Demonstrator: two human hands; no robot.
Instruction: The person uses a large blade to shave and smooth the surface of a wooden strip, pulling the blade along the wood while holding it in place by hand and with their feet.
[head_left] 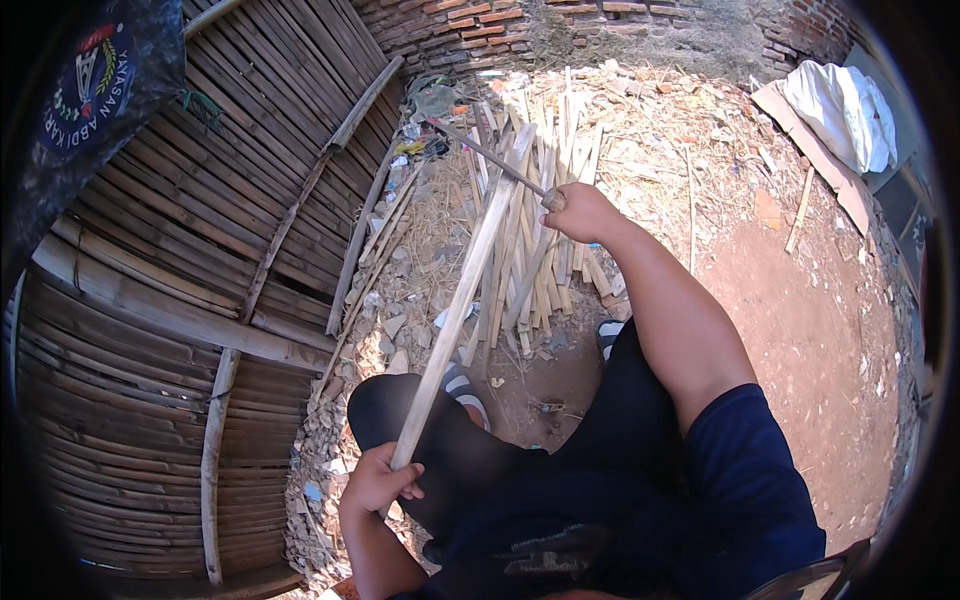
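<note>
My left hand point(380, 482) is closed around the near end of a long pale bamboo strip point(455, 310), which slants up and away from my left thigh. Out in front, my right hand point(585, 213) grips the handle of a long-bladed machete point(497, 162). Its dark, narrow blade points to the far left and crosses the strip near the strip's far end. Whether the blade touches the strip, I cannot tell. Beyond my feet lies a pile of split bamboo strips point(545, 270) on the ground, partly hidden behind the held strip and the blade.
A bamboo-slat wall point(170, 250) runs along the left, with a dark printed cloth point(110, 90) hanging at its top. Rubble and chips point(650, 130) cover the ground up to a brick wall point(450, 30). A white sack point(838, 115) lies at the far right.
</note>
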